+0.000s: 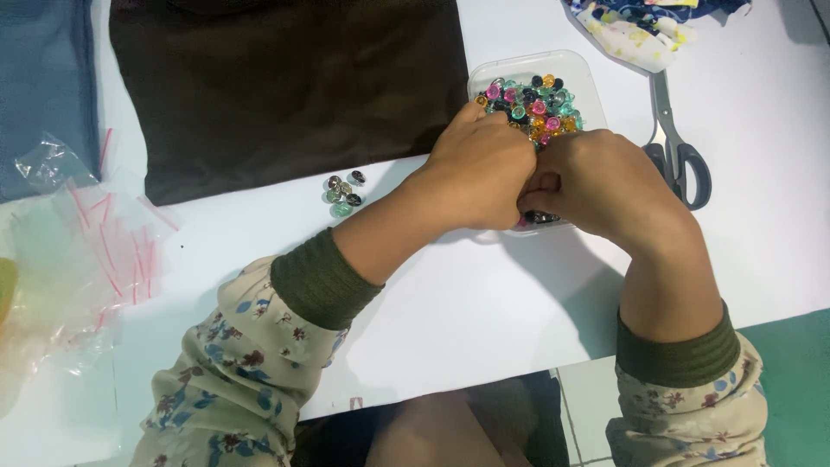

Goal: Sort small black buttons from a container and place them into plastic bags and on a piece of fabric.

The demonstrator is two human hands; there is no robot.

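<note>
Both hands met over the near edge of the clear plastic tray [577, 67] of coloured gem buttons [532, 104]; my left hand [481, 169] was curled into a loose fist with the knuckles up, and my right hand [605, 186] was curled the same way, thumb tucked against the left; the fingertips of both were pressed together out of sight, so I could not tell whether they pinched 1 button between them or only touched; they sat so close because whatever I worked at was small and had to be handled right over the tray, where a dropped piece would fall back among the rest; the tray lay on the white table [484, 303], just beside the lower right corner of the dark brown cloth [285, 86], and my hands hid its near wall; a small heap of about 5 silvery and greenish buttons [344, 194] lay apart on the table to the left of my left wrist, near the cloth's lower edge, kept separate from the mixed ones; scissors [676, 143] lay to the right of the tray, handles toward me, close to my right hand but not touching it; crumpled patterned fabric [635, 26] sat beyond the blades; clear zip bags with red strips [95, 242] lay well off to the left, with blue cloth [43, 86] behind them; nothing stood between my hands and the tray.
</note>
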